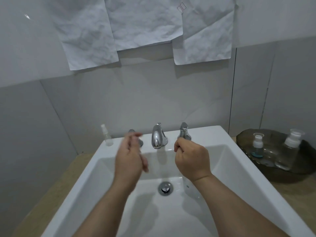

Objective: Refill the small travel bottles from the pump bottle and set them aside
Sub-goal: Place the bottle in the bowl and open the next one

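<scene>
Two bare forearms rise from the bottom edge of the frame over a white sink [82, 177] with a metal drain [165, 187] in the middle of its bowl. At the sink's back left corner a small clear spray bottle [106, 135] stands upright on the rim. Just right of it, the left hand [131, 159] is blurred, its fingers stretched out and loose with nothing in them, in front of the left tap handle [140, 142]. A chrome spout [158, 135] stands at centre, with the right tap handle [184, 132] beside it. The right hand [191, 161] sits just below that handle, curled into a fist; I cannot tell whether it grips anything. A faint clear shape shows under its wrist. At the right edge, a dark glass dish [242, 139] rests on the beige tabletop [304, 202]. It holds a small bottle [257, 146] with a little blue liquid and, to its right, a larger clear pump bottle [290, 147]. Crumpled paper sheets [145, 23] hang on the wall above.
</scene>
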The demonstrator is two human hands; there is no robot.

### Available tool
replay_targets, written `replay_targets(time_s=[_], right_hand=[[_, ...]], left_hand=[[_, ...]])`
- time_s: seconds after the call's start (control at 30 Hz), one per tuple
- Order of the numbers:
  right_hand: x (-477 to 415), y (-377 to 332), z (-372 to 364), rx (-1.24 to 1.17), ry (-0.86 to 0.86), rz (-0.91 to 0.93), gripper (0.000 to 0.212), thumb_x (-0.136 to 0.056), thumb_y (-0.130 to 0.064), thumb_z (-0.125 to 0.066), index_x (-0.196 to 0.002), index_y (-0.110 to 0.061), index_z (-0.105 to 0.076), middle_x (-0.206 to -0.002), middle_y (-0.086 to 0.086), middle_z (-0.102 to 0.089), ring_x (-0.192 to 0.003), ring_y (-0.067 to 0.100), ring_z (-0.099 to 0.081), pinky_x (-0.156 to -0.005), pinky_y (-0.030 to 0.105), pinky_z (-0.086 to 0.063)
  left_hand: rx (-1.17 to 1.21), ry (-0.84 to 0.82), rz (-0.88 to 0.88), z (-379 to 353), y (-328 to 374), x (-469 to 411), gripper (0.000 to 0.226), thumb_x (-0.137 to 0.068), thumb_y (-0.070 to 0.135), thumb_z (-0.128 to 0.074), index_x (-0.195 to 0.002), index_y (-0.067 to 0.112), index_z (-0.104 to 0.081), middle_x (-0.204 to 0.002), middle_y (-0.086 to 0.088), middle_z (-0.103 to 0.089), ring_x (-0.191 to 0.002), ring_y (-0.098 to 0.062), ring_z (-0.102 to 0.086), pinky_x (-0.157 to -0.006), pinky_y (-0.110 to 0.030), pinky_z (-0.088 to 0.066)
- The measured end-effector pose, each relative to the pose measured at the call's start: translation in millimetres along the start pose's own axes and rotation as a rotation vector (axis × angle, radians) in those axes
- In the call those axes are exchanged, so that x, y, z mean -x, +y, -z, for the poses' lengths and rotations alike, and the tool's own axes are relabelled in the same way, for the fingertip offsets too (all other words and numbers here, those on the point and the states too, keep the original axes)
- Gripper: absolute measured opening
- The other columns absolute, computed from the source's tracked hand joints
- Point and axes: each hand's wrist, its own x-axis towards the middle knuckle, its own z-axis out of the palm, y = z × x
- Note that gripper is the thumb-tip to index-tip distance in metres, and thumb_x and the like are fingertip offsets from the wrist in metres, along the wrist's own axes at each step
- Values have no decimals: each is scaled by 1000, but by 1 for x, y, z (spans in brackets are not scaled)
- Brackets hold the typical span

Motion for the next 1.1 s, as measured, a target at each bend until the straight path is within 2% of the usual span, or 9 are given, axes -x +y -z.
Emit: replay_targets(time_s=[0.1, 0.23, 0.37, 0.5, 0.6, 0.67, 0.77, 0.93, 1.1], right_hand=[[1, 4, 4, 10, 17, -28, 25, -76, -16, -37, -63, -18, -58, -52, -2, -53, -44, 28, -48, -40, 30, -40], [4, 6, 5, 13, -23, -107, 21, -75, -10, -43, -64, -18, -59, -54, -2, -56, -48, 29, -51, -46, 29, -38], [5, 4, 6, -19, -146, -201, 21, -75, -13, -43, -68, -18, -62, -59, 0, -59, -58, 31, -53, -55, 31, -35], [8, -2, 12, -138, -263, -312, 26, -79, -17, -39, -69, -19, -64, -56, -11, -50, -62, 25, -50, -59, 36, -42], [9, -6, 19, -143, -312, -435, 25, -91, -12, -48, -72, -13, -64, -60, -2, -57, -64, 28, -54, -63, 40, -49], [11, -8, 24, -120, -397, -531, 29, -95, -23, -49, -72, -9, -62, -66, 7, -62, -65, 30, -55, -63, 40, -50], [14, -17, 21, -128, -615, -628, 60, -102, -49, -43, -71, -2, -62, -70, 13, -71, -58, 25, -61, -61, 37, -53], [21, -25, 12, -268, -810, -831, 65, -103, -59, -44, -67, -8, -63, -50, 5, -59, -39, 18, -46, -41, 20, -33], [20, -23, 13, -453, -698, -1149, 43, -99, -44, -57, -69, -14, -52, -48, 0, -47, -36, 14, -31, -41, 18, -21]], left_hand=[[99, -188, 383, -8, -22, 16, 31, -106, 15, -43, -112, 21, -72, -86, -8, -46, -40, -16, -35, -43, -20, -25], [-7, -238, 333, 5, -37, 17, 42, -96, 7, -41, -107, 18, -79, -78, -10, -53, -41, -21, -36, -44, -23, -26], [-11, -363, 509, 6, -44, 21, 17, -94, 12, -67, -107, 7, -76, -82, -5, -67, -52, -19, -43, -53, -28, -40], [112, -390, 517, 7, -46, 18, 20, -90, 9, -77, -108, 3, -70, -76, 0, -65, -61, -13, -54, -66, -26, -50], [221, -402, 545, 8, -47, 14, 18, -92, 5, -71, -110, 1, -73, -84, -5, -68, -75, -16, -61, -73, -25, -53], [272, -407, 568, 7, -47, 13, 18, -95, 1, -64, -109, 0, -75, -87, -8, -69, -81, -19, -62, -75, -27, -53], [328, -416, 597, 5, -44, 15, 23, -95, -4, -53, -103, -1, -74, -83, -11, -65, -75, -22, -61, -69, -29, -51], [320, -434, 548, 6, -48, 15, 10, -99, -3, -56, -106, 2, -62, -88, -11, -62, -75, -23, -62, -70, -29, -53], [213, -380, 406, 11, -58, 14, 19, -91, -4, -70, -109, 3, -67, -97, -11, -66, -83, -24, -69, -82, -31, -58]])
